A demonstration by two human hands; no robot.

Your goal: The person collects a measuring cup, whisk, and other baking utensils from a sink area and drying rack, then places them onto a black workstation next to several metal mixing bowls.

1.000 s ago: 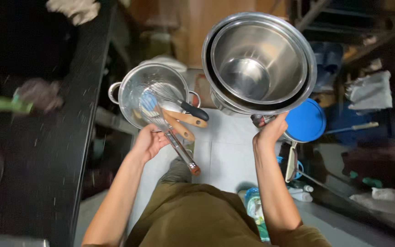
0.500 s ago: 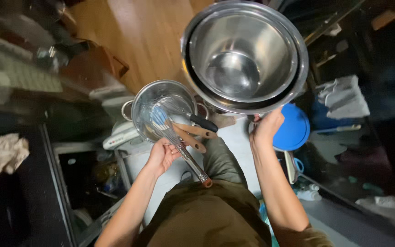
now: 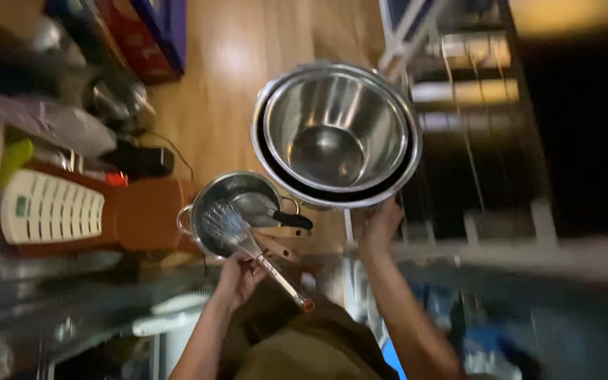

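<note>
My right hand [image 3: 380, 226] grips the near rim of a stack of large nested steel mixing bowls [image 3: 337, 133], held up in front of me. My left hand [image 3: 238, 276] holds a smaller steel pot with side handles [image 3: 228, 201]. A wire whisk [image 3: 236, 235] with a copper-tipped handle and some wooden-handled utensils [image 3: 281, 239] stick out of the pot toward me. The picture is blurred by motion.
A wooden floor [image 3: 226, 84] lies beyond the bowls. At left stand a brown unit [image 3: 150, 215], a white grid-patterned object [image 3: 51, 207], a grey cloth [image 3: 51, 121] and cluttered items. A metal wire rack [image 3: 473, 84] rises at right. A blurred rail [image 3: 515, 253] crosses right.
The view has swung left and away from the black counter. Both hands keep their hold, with the bowls and pot now over wooden floor near a wire rack.
</note>
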